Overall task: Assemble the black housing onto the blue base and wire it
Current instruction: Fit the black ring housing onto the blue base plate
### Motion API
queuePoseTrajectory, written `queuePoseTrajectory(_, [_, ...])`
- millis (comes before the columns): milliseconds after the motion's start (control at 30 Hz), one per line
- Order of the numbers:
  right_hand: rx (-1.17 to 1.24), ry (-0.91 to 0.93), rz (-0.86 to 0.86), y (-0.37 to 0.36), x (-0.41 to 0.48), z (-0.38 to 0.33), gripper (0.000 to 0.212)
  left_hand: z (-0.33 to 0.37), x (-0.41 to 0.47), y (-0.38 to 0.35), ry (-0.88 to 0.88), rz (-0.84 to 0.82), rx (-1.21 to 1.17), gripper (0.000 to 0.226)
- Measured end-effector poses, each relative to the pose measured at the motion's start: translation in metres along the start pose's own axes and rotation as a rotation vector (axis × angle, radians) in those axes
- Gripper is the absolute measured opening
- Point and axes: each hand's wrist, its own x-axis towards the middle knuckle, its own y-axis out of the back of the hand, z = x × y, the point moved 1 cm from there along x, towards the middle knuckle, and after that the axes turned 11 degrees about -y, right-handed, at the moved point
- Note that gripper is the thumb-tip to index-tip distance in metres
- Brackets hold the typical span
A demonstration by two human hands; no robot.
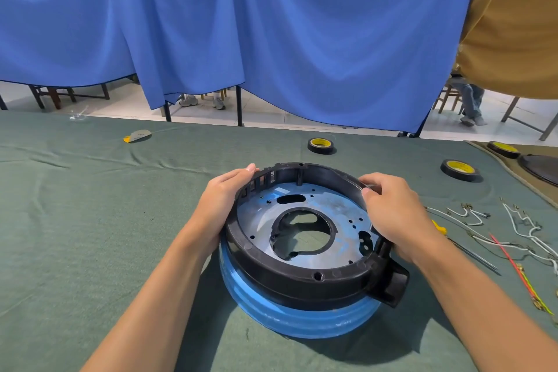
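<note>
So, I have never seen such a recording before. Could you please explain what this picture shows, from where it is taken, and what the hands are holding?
There is no machine here: a person works with two bare hands. The single picture comes from a camera worn on the person's head, looking forward and down, so both arms enter from the bottom. The left hand and the right hand each grip the rim of the black housing, a ring-shaped plastic part, one on each side. It sits on top of the blue base, which rests on a green cloth. Further away on the cloth lie rolls of black tape, and to the right some loose wires. A blue curtain hangs behind.
</note>
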Motion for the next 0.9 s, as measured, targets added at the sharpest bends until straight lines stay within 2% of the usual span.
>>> queuePoseTrajectory(167, [0.111,-0.025,-0.054,0.001,0.001,0.001,0.032,0.003,0.002,0.008,0.040,-0.063,0.100,0.035])
queuePoseTrajectory(233, [0.128,-0.017,-0.082,0.000,0.003,-0.001,0.032,0.005,0.006,0.016,0.046,-0.005,0.155,0.042])
queuePoseTrajectory(333, [0.147,0.007,-0.153,-0.002,0.006,-0.010,0.029,0.007,0.010,0.027,0.080,0.076,0.231,0.037])
queuePoseTrajectory(433, [0.160,-0.004,-0.197,0.000,0.007,-0.013,0.024,0.006,0.012,0.032,0.114,0.084,0.279,0.049])
queuePoseTrajectory(500, [0.096,-0.006,-0.152,0.007,0.004,-0.008,0.022,0.007,0.013,0.031,0.113,0.067,0.306,0.053])
queuePoseTrajectory(600, [-0.113,-0.050,-0.093,0.015,-0.011,0.005,0.031,0.009,0.015,0.029,0.116,0.058,0.298,0.058])
queuePoseTrajectory(667, [-0.169,-0.084,-0.103,0.017,-0.021,0.011,0.045,0.010,0.016,0.026,0.123,0.048,0.290,0.061])
queuePoseTrajectory(800, [0.041,-0.150,-0.219,0.016,-0.016,0.005,0.072,0.012,0.014,0.027,0.131,0.066,0.376,0.066])
queuePoseTrajectory(900, [0.135,-0.153,-0.311,0.011,-0.008,-0.010,0.070,0.015,0.013,0.033,0.171,0.114,0.424,0.066])
